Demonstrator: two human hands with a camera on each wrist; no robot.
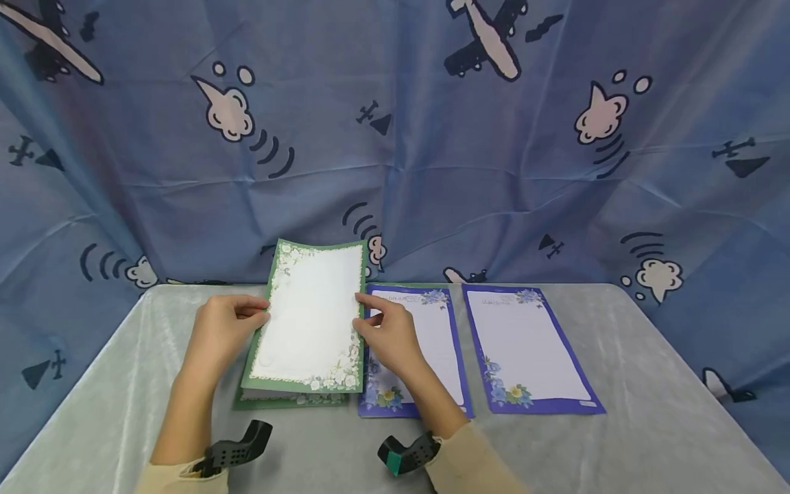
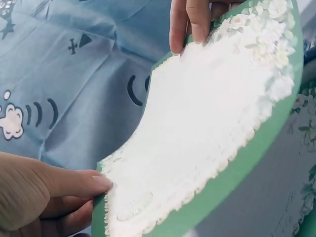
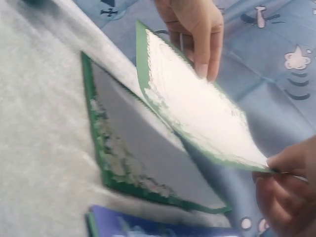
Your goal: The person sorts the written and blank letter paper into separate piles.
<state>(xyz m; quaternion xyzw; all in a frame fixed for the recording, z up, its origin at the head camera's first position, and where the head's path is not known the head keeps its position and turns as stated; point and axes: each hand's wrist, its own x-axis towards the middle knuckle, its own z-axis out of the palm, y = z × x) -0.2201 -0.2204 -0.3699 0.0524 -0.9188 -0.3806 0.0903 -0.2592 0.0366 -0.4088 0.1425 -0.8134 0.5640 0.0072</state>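
Well, L hand [image 1: 222, 328] & R hand [image 1: 393, 334] pinch green-bordered sheet [image 1: 313, 305] — white ctr, pale-floral corners, bowed.

Camera layout
Head view, near side, faces far and down; close left and right wrist views face inward, sharing the raised green-bordered sheet [image 1: 311, 312].

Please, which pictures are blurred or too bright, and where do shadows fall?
Right wrist: soft blur throughout, lifted sheet washed out, lower sheet shaded; left wrist: clearer, lifted sheet's middle nearly white; head: mostly sharp, small print on rightmost purple sheet unreadable.
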